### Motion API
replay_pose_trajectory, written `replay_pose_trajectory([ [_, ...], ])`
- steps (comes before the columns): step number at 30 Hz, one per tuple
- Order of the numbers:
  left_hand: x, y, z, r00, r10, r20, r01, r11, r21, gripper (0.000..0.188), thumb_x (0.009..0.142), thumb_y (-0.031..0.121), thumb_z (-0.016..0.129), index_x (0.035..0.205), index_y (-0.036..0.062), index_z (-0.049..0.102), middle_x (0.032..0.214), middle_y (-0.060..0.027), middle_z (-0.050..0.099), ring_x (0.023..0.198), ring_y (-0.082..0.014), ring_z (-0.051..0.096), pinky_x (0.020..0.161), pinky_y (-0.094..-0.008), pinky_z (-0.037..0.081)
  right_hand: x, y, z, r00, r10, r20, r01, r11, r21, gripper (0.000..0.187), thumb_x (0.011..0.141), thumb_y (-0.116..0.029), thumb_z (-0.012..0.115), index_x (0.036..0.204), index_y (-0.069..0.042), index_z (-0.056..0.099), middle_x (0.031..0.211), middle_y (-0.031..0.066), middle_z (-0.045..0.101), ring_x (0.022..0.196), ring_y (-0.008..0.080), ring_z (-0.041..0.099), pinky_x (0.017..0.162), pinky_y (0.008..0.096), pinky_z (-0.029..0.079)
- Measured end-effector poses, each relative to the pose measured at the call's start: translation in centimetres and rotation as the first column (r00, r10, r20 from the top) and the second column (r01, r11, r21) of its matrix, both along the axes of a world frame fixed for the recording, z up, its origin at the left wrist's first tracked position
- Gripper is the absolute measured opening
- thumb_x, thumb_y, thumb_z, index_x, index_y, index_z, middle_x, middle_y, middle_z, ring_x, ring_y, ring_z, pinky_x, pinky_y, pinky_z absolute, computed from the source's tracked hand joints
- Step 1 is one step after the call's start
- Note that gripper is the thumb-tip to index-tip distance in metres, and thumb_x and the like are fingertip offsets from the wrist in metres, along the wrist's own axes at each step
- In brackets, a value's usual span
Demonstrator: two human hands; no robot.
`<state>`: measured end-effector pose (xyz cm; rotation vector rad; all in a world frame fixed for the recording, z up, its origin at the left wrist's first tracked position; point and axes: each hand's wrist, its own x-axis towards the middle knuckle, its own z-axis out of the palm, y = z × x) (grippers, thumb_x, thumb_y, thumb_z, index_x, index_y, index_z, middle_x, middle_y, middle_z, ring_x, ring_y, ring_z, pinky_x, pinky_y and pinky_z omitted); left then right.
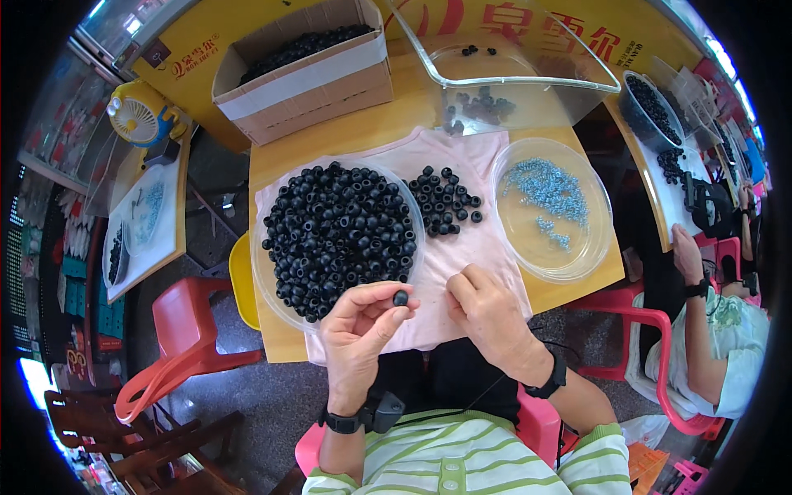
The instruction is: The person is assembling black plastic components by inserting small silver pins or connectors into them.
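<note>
Between the thumb and fingertips of my left hand (pixel 363 330) is a round black bead-like piece (pixel 400 298), held above the pink cloth (pixel 412 285). Just to its right, my right hand (pixel 491 318) is closed with its fingertips bent down; whatever they pinch is hidden. A large clear round tray (pixel 421 247) heaped with black bead-like pieces (pixel 342 231) lies beyond my left hand. More of these pieces (pixel 441 200) are scattered loose on the cloth beside it. Another clear round tray (pixel 511 256), farther right, contains many tiny light-blue pieces (pixel 549 190), too small to name.
At the back stand a cardboard box (pixel 309 82) of black pieces and a clear plastic bin (pixel 536 103) with a few. Left are a red chair (pixel 194 318), a yellow stool (pixel 243 280) and a small yellow fan (pixel 136 115). Another person (pixel 701 346) sits at a table on the right.
</note>
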<state>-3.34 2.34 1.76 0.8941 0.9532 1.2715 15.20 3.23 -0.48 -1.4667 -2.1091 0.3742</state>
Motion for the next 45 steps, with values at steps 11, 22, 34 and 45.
replay_pose_trajectory([
  [11, 2.7, -1.0, 0.0, 0.912, -0.077, 0.402, 0.154, 0.975, -0.163, 0.023, 0.096, 0.01, 0.054, 0.117, -0.0001, 0.055, 0.104, -0.0177, 0.064, 0.082, -0.0161, 0.064, 0.076, -0.0278, 0.053, 3.1, -0.8, 4.1, 0.703, -0.265, -0.66, -0.05, 0.907, -0.417, 0.014, 0.081, 0.0, 0.07, 0.094, 0.001, 0.063, 0.086, 0.0046, 0.065, 0.071, 0.0073, 0.063, 0.061, 0.02, 0.052],
  [22, 4.8, -1.0, -0.9, 0.867, -0.236, 0.438, 0.356, 0.91, -0.214, 0.022, 0.102, 0.014, 0.046, 0.118, -0.0008, 0.047, 0.106, -0.0193, 0.065, 0.091, -0.0238, 0.068, 0.081, -0.0335, 0.057, 4.1, -2.2, 4.0, 0.524, -0.193, -0.83, -0.156, 0.936, -0.316, 0.011, 0.085, -0.002, 0.07, 0.095, -0.003, 0.066, 0.095, 0.0037, 0.057, 0.08, 0.0066, 0.055, 0.064, 0.0199, 0.048],
  [34, 6.3, -0.9, -0.6, 0.846, -0.231, 0.48, 0.373, 0.9, -0.224, 0.023, 0.101, 0.019, 0.05, 0.117, 0.0028, 0.045, 0.106, -0.0133, 0.063, 0.095, -0.0216, 0.065, 0.088, -0.034, 0.052, 4.1, -2.1, 3.3, 0.549, -0.176, -0.817, -0.167, 0.935, -0.313, 0.011, 0.086, -0.005, 0.07, 0.097, -0.006, 0.069, 0.092, 0.0031, 0.053, 0.073, 0.0065, 0.054, 0.06, 0.0194, 0.047],
  [45, 5.9, -1.8, -1.0, 0.903, -0.177, 0.391, 0.297, 0.915, -0.272, 0.019, 0.099, 0.01, 0.052, 0.115, 0.0012, 0.048, 0.106, -0.0106, 0.063, 0.097, -0.0173, 0.063, 0.089, -0.0333, 0.051, 3.6, -3.1, 4.0, 0.833, -0.093, -0.545, 0.062, 0.995, -0.074, 0.027, 0.076, -0.007, 0.075, 0.102, -0.012, 0.071, 0.085, 0.0053, 0.06, 0.074, 0.0184, 0.061, 0.06, 0.028, 0.05],
])
